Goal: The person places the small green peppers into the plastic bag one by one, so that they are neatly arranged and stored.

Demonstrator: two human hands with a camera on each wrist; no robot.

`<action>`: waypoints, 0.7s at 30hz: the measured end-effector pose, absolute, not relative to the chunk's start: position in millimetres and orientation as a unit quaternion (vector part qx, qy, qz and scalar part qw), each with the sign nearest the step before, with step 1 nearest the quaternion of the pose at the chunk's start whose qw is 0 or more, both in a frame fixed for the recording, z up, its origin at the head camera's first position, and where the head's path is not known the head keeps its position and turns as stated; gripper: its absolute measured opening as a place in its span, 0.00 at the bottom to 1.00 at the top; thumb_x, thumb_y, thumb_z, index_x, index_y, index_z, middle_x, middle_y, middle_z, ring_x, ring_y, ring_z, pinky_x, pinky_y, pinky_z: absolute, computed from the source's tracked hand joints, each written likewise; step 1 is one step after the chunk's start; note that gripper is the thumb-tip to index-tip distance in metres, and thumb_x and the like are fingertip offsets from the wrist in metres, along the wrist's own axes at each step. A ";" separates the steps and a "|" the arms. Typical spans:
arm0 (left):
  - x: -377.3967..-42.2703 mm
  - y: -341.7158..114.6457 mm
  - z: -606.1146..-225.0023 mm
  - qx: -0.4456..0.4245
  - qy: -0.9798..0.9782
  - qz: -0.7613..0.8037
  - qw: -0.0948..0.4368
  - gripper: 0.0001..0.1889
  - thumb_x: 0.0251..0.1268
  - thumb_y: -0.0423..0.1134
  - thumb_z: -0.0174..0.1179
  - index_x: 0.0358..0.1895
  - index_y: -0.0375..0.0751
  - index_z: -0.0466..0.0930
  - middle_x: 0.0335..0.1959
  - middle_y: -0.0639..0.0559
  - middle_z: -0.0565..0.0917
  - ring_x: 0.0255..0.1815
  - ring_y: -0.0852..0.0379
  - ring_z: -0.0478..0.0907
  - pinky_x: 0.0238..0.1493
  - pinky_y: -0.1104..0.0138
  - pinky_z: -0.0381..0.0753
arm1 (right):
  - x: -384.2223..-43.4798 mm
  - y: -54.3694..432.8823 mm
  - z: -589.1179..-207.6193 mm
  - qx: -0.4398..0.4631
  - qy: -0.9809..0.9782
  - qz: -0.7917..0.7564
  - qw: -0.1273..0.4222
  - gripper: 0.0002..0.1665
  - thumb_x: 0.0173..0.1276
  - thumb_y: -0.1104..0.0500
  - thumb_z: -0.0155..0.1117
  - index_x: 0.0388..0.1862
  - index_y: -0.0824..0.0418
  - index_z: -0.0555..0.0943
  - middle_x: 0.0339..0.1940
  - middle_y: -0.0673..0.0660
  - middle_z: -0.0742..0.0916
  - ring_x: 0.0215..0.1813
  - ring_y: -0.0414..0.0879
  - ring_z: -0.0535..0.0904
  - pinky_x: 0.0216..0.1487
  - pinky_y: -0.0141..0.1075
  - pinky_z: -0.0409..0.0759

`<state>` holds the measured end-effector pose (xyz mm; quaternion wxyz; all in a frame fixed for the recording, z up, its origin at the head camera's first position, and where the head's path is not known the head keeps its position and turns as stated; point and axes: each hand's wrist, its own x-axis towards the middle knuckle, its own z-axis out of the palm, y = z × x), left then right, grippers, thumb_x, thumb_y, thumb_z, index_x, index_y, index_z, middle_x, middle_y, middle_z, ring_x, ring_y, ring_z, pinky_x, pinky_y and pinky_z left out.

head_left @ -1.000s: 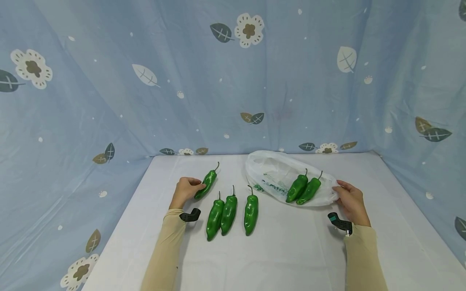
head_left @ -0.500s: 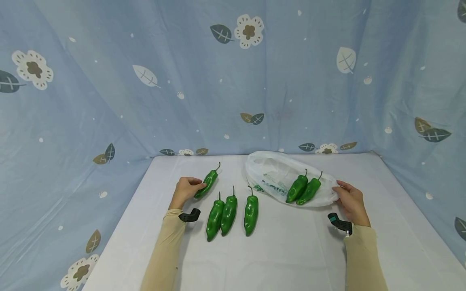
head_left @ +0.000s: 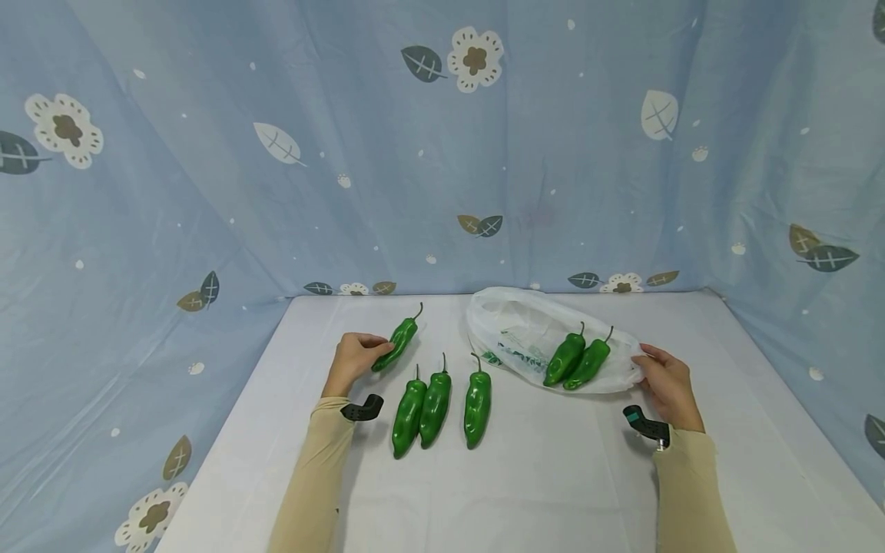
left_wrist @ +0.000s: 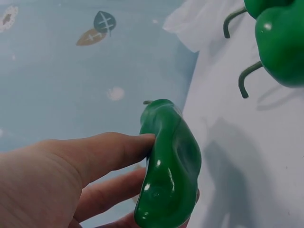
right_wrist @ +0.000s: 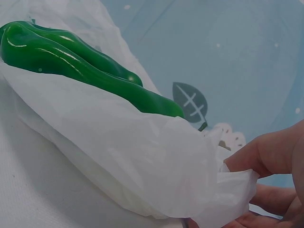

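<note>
Between thumb and fingers, my left hand (head_left: pixel 356 359) pinches a green pepper (head_left: pixel 403 336) at the table's far left. The left wrist view shows that pepper (left_wrist: pixel 168 164) raised off the table, its shadow apart from it. My right hand (head_left: pixel 667 384) grips the right edge of a white plastic bag (head_left: pixel 515 322). Two green peppers (head_left: pixel 586 363) lie on the bag near that hand, side by side with their stems pointing away. In the right wrist view the bag's film (right_wrist: pixel 137 152) is bunched between thumb and fingers.
Two touching green peppers (head_left: pixel 434 407) and a single one (head_left: pixel 478 407) lie on the white tablecloth (head_left: pixel 539 476) in front of the left hand and the bag. A blue patterned curtain (head_left: pixel 387 153) borders the table at the back and sides.
My left hand has lifted its pepper slightly, up and a little to the right. The right hand, the bag and the other peppers stay where they were.
</note>
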<state>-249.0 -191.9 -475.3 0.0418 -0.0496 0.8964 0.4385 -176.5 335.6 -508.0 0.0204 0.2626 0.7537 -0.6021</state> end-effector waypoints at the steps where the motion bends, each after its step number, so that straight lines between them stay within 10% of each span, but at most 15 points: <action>1: -248.7 -191.1 -474.2 -0.050 0.896 0.439 0.041 0.18 0.67 0.48 0.69 0.51 0.37 0.90 0.54 0.38 0.89 0.61 0.38 0.83 0.65 0.46 0.79 | -176.6 335.7 -508.3 0.262 0.753 -0.603 0.020 0.38 0.82 0.50 0.48 0.85 0.63 0.55 0.80 0.64 0.66 0.58 0.42 0.71 0.38 0.18 0.75; 21: -247.1 -180.8 -466.0 -0.044 0.890 0.452 0.040 0.20 0.67 0.50 0.70 0.53 0.39 0.90 0.56 0.40 0.89 0.63 0.40 0.82 0.66 0.45 0.78 | -176.6 336.1 -509.1 0.263 0.754 -0.602 0.018 0.38 0.82 0.50 0.48 0.84 0.62 0.56 0.80 0.64 0.66 0.57 0.42 0.72 0.38 0.18 0.75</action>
